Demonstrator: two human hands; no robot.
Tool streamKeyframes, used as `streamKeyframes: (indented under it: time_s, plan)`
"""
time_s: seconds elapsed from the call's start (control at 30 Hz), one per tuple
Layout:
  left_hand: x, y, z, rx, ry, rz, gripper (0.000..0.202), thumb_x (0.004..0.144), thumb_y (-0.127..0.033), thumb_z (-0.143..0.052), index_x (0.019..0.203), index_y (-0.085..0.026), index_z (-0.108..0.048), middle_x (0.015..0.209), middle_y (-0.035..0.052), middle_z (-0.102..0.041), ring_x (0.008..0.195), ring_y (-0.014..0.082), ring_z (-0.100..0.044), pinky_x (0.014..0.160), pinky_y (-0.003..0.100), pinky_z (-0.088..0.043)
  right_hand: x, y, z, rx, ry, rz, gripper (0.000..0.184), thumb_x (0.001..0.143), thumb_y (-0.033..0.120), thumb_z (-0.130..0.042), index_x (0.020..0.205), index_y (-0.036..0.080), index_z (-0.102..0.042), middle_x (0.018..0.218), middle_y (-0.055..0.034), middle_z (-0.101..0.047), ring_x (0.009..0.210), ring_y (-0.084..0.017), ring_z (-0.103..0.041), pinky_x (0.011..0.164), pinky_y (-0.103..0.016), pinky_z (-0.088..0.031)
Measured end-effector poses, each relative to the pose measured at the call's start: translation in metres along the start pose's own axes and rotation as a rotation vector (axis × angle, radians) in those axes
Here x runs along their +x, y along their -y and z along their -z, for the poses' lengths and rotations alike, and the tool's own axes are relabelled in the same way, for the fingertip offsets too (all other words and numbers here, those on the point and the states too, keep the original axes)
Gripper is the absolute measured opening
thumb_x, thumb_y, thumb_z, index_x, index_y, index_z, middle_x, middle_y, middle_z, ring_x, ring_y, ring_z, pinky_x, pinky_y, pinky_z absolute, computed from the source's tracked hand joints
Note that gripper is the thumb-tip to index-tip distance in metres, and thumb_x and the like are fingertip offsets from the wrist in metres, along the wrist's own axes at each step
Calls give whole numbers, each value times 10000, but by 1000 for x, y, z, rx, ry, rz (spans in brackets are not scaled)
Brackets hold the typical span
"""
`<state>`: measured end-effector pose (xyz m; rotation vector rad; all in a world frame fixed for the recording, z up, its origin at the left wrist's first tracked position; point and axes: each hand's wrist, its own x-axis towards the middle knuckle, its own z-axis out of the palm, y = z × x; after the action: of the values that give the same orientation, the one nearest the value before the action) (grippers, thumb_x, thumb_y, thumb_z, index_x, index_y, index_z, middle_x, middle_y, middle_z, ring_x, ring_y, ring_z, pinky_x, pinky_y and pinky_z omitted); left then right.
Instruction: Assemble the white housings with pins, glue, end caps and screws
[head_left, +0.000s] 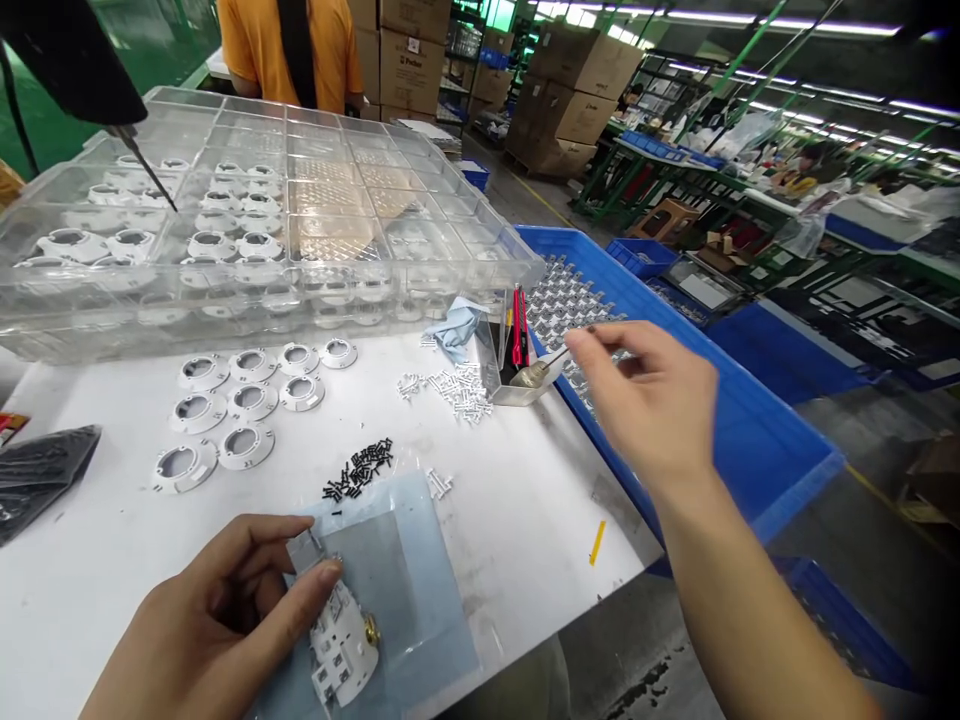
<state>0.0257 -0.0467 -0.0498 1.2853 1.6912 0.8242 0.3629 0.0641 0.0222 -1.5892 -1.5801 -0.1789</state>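
My left hand (217,620) grips a white plastic electrical fitting (337,640) with a brass terminal (370,630), resting over a pale blue plastic sheet (420,580). My right hand (645,400) pinches a slim tool with a brass-coloured end (534,374), held above a clear acrylic holder (517,392) that contains a red utility knife (519,325). Several round white plastic rings (247,395) lie on the white table (517,530), near a heap of small black screws (358,468) and a pile of small white parts (457,392).
A clear compartment tray (300,300) of white rings stands at the far side of the table. A blue crate (750,430) of metal parts sits to the right. A co-worker in an orange shirt (289,50) stands beyond, near stacked cardboard boxes (405,50).
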Motion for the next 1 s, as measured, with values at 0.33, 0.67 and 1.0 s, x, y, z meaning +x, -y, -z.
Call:
streamKeyframes:
  time_s: [0.33,0.67,1.0]
  plan:
    - [-3,-17,7,69,80,69,552,762,-680,-765,1115,-274,-641,682,-26,-711,636,210,-681,521,253,-507,-43,48,-9,314,-160,37,95,917,255,-734,841,196,-735,759,-1,-705,684,-147,-631,668,-308,-493]
    - [1,-16,11,99,102,20,525,762,-664,-772,1078,-264,-647,636,-26,-708,562,207,-687,473,249,-523,-68,59,-27,388,157,97,156,925,174,-696,770,174,-681,701,21,-670,645,-106,-564,603,-282,-436]
    - [0,-6,11,126,102,22,513,783,-637,-783,1131,-287,-647,699,-24,-743,632,213,-727,478,228,-537,-68,59,-30,362,152,98,156,932,192,-697,778,168,-692,722,14,-697,654,-103,-577,607,-276,-448]
